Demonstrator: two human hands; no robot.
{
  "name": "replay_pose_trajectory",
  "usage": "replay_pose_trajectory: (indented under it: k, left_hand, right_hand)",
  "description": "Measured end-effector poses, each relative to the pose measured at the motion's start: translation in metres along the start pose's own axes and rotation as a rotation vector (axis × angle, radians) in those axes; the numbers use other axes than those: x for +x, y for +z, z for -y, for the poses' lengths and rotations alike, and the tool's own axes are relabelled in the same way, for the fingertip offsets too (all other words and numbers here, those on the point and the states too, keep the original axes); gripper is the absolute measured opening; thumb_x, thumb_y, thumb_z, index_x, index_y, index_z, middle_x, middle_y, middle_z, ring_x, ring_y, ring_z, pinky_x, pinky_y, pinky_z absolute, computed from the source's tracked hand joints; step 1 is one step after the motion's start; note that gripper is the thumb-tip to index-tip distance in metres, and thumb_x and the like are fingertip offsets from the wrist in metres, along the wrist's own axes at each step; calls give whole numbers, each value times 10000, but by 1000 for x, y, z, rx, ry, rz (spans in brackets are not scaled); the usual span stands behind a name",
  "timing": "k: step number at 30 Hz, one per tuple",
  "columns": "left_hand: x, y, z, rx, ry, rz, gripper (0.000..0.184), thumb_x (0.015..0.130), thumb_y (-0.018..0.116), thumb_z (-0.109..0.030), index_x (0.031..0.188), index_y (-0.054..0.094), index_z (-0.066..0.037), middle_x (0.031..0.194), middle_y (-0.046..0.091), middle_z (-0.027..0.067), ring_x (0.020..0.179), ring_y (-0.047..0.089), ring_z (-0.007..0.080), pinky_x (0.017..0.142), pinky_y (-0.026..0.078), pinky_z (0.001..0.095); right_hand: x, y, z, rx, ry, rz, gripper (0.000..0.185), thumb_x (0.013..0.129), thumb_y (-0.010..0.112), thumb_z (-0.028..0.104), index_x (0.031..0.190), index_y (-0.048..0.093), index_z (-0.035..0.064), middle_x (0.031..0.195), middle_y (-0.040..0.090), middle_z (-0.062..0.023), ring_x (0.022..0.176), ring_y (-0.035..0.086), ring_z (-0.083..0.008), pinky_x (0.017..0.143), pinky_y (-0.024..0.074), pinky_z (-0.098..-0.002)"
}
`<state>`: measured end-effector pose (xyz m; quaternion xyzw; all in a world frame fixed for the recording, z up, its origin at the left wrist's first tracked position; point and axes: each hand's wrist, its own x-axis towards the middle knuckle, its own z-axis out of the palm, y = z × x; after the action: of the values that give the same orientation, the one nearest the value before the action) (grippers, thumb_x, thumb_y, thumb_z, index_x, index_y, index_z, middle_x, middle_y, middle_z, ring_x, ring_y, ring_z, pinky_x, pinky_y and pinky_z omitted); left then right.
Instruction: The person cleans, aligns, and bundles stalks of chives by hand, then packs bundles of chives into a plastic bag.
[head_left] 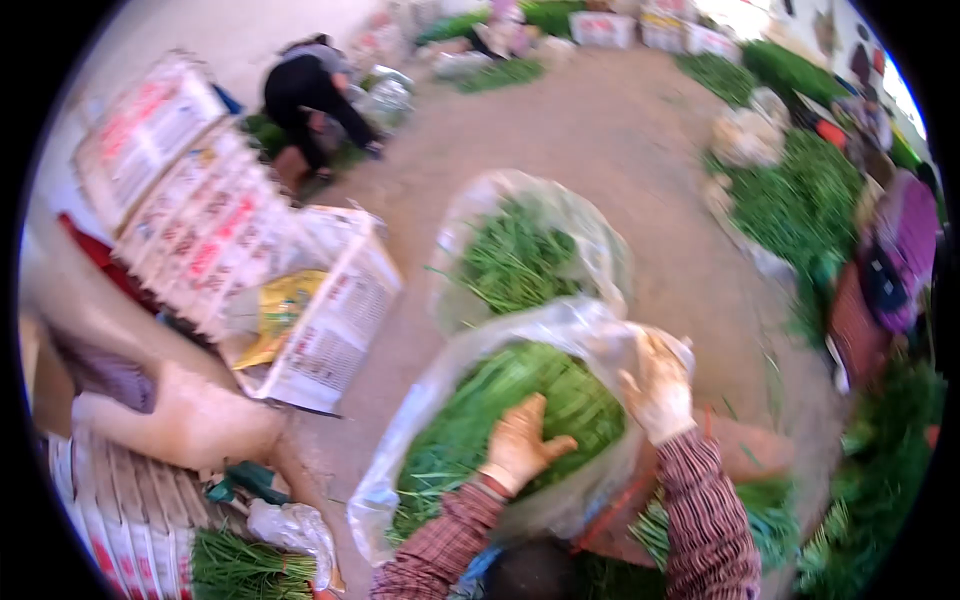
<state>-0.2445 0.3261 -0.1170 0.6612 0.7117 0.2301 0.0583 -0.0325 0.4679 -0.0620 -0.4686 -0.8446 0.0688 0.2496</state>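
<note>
In front of me stands a clear plastic bag (375,490), its mouth wide and filled with long green leafy stalks (480,405). My left hand (522,445) rests on the stalks inside, thumb and fingers spread, gripping nothing. At the bag's right rim, my right hand (660,385) has its fingers over the plastic edge; blur softens the exact grip. Both hands look covered in pale, soiled gloves. Just beyond is a second clear bag (610,235) holding looser greens (520,255).
An open printed carton (335,325) with a yellow packet (285,315) stands left, beside stacked flat cartons (190,215). A bending person (310,90) is at the upper left. Greens (800,190) lie at right, near a person in purple (905,240). Bundled stalks (250,570) lie lower left.
</note>
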Motion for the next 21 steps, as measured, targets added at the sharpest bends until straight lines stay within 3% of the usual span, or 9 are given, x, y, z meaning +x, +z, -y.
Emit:
replay_pose_trajectory:
  k: [2, 4, 12, 13, 15, 16, 17, 19, 21]
  left_hand:
    - [12, -19, -28, 180, -87, 227, 883, 739, 795, -594, 1334, 541, 7, 1091, 640, 168, 1015, 632, 330, 868, 538, 421]
    - [18, -12, -28, 267, -125, 249, 889, 741, 783, -603, 1352, 518, -14, 1016, 620, 143, 968, 625, 323, 826, 537, 422]
    - [31, 3, -27, 266, -194, 339, 1129, 696, 771, -692, 1420, 440, 109, 1235, 612, 223, 1114, 602, 349, 979, 493, 400]
    - [28, -4, -25, 225, -149, 310, 1093, 700, 768, -691, 1382, 483, 114, 1236, 624, 238, 1106, 623, 361, 962, 508, 420]
    - [31, -23, -13, -7, -198, 284, 839, 774, 758, -627, 1343, 589, -35, 1176, 706, 171, 1039, 684, 347, 913, 542, 425]
    - [27, -17, 1, -233, -302, 128, 667, 835, 767, -523, 1316, 612, -88, 1128, 732, 132, 974, 708, 315, 862, 559, 397]
    - [31, -20, 13, -111, -236, -10, 582, 859, 779, -455, 1278, 631, -79, 1105, 741, 107, 904, 724, 257, 795, 568, 365]
    - [44, -32, 26, -222, -328, 8, 623, 847, 759, -494, 1306, 633, -92, 1060, 744, 57, 927, 703, 262, 838, 560, 406]
    - [51, -4, 56, 124, -186, -12, 728, 810, 777, -532, 1349, 599, -75, 1149, 708, 122, 1055, 668, 300, 932, 532, 422]
  right_hand:
    - [-3, 0, -3, -12, -9, -5, 731, 829, 742, 227, 1464, 448, 16, 1386, 552, -228, 1326, 499, -393, 1217, 207, -603]
    - [-7, 0, -5, 9, -23, -21, 738, 825, 744, 226, 1464, 446, 10, 1381, 554, -231, 1320, 501, -397, 1217, 202, -608]
    - [-13, -13, -8, -28, -3, 16, 728, 845, 719, 249, 1461, 432, -12, 1382, 556, -233, 1325, 497, -404, 1219, 186, -617]
    - [-16, -11, -11, -26, -8, 7, 727, 847, 712, 259, 1463, 430, -5, 1376, 558, -231, 1316, 504, -406, 1213, 190, -629]
    - [-17, -21, -10, -23, -28, -14, 707, 836, 723, 245, 1444, 456, 1, 1356, 573, -223, 1292, 523, -395, 1204, 216, -624]
    - [-19, -19, -12, -33, -41, -37, 694, 824, 737, 231, 1426, 478, 3, 1339, 585, -213, 1277, 535, -383, 1195, 243, -617]
    - [-21, -18, -13, -49, -15, -25, 694, 824, 737, 231, 1426, 478, 3, 1339, 585, -213, 1277, 535, -383, 1195, 243, -617]
    - [-22, -16, -14, 50, -36, -47, 705, 821, 738, 227, 1440, 473, 15, 1339, 586, -217, 1260, 547, -384, 1183, 262, -619]
    - [-19, -17, -11, 60, -22, -20, 707, 825, 734, 235, 1445, 471, 18, 1335, 590, -217, 1254, 551, -386, 1180, 265, -619]
